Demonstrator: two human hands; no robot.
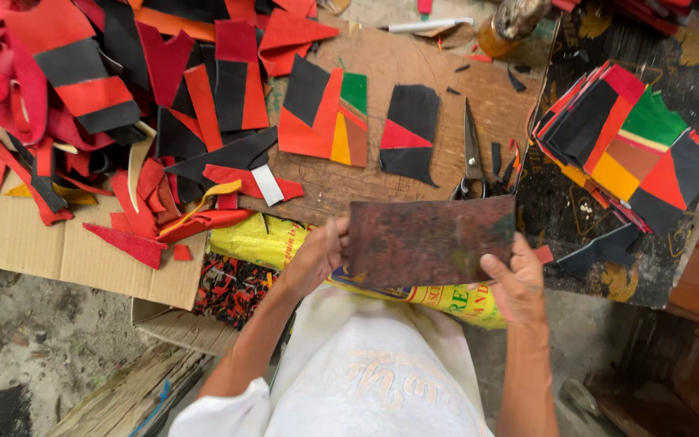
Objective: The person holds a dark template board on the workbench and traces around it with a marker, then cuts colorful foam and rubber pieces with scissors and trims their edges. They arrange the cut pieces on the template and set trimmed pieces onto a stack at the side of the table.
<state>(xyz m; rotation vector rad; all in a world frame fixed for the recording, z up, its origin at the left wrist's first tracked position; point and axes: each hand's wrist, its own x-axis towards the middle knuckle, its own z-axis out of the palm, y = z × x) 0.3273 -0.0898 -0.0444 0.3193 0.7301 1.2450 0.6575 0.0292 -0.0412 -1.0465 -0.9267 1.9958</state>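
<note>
A dark, mottled brown rectangular sheet [430, 240] is held flat in front of me by both hands. My left hand [317, 257] grips its left edge with thumb on top. My right hand [515, 283] grips its lower right corner, thumb lying across the sheet. Just beyond the sheet, black-handled scissors [472, 154] lie on a scarred wooden board [414, 65]. Two pieced patches rest on the board: a multicoloured patch [324, 113] in orange, black, green and yellow, and a black-and-red patch [408, 133].
A big heap of red, orange and black scraps [115, 105] covers the cardboard [34, 243] at left. A stack of pieced colourful patches [624, 146] lies at right on a dark surface. A yellow printed sack [285, 239] lies under the sheet. A white pen [426, 26] rests at the back.
</note>
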